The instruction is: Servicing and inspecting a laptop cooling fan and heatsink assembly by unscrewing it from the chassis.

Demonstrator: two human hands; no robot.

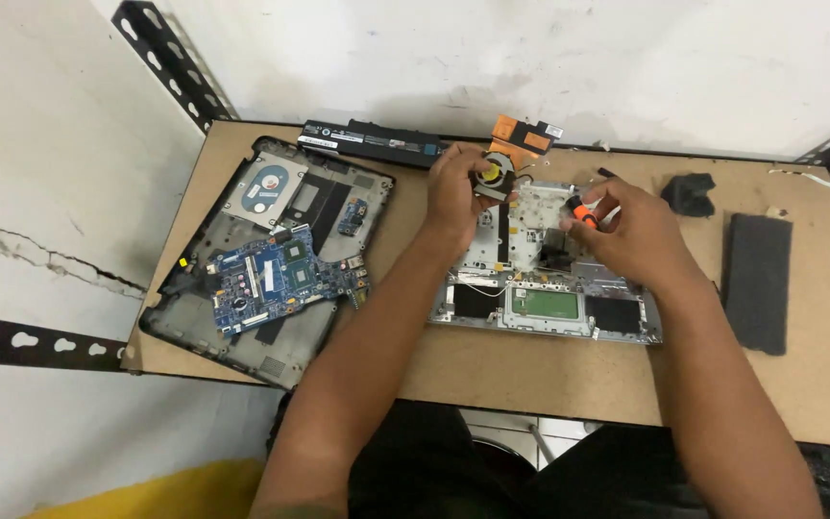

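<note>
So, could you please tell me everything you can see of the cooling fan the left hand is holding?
The cooling fan is a small round blower in a dark casing with a yellowish centre, joined to a copper-coloured heat pipe and plate that stick out toward the wall. The left hand grips it from the left, raised over the top edge of the silver laptop palmrest. Its underside is hidden. The right hand holds an orange-handled screwdriver nearby, not touching it.

Both forearms bare, no sleeves in view up to the elbows. No watch, bands or rings seen. No gloves on left hand or right hand. Fingers bare, nails short. Dark, prob. black clothing over lap, btm of frame; cut unclear.
</note>
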